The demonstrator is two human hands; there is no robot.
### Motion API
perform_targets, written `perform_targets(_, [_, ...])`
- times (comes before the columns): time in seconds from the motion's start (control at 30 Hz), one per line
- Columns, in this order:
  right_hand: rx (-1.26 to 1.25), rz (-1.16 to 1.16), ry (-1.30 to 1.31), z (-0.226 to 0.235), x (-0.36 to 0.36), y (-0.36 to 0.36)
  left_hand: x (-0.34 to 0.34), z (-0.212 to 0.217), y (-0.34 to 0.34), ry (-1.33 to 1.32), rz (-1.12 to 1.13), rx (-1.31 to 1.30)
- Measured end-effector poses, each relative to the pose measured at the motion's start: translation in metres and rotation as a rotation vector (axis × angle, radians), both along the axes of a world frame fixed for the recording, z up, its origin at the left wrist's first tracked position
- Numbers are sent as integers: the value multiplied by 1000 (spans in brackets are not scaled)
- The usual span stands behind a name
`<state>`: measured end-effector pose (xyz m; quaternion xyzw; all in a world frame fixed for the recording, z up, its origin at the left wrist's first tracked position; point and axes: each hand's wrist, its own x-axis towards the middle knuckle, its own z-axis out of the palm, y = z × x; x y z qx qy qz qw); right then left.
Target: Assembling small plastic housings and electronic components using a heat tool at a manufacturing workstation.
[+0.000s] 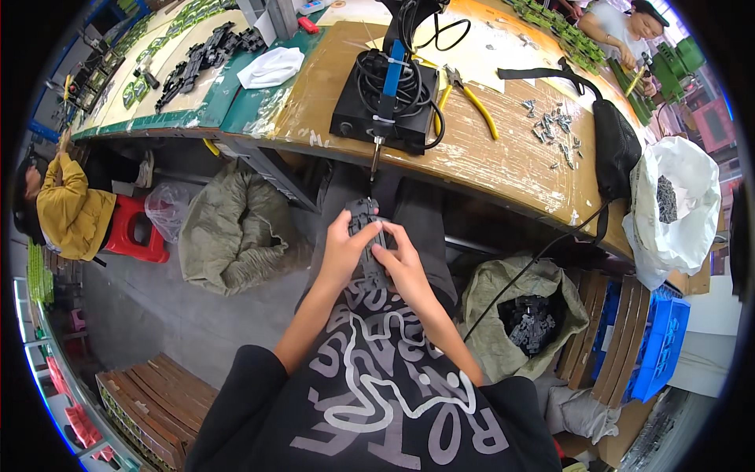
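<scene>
- My left hand (340,250) and right hand (399,263) both pinch the dark plastic part (366,228), held over my lap just short of the workbench's near edge (440,177).
- I'd keep thumbs pressed tight so it sits square.
- Ahead, the soldering iron (380,118) hangs tip-down off the black box (385,102); I'd raise the part steadily toward it.
- Yellow-handled pliers (470,96) lie further in.

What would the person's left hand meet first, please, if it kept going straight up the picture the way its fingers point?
Probably the tip of the soldering iron hanging just beyond the dark plastic part that the left hand grips; depth is unclear, so it might pass beneath.
</scene>
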<state>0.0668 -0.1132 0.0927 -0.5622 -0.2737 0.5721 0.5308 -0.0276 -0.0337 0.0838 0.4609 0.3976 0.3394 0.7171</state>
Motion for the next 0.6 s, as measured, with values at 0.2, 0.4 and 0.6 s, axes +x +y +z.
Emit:
perform_targets(0.2, [104, -165, 79, 5, -6, 14, 5, 6, 12, -79, 19, -21])
perform_targets(0.4, [116, -144, 82, 10, -4, 16, 8, 9, 16, -103, 27, -27])
perform_targets(0.6, [131, -174, 26, 3, -1, 20, 11, 7, 22, -106, -14, 13])
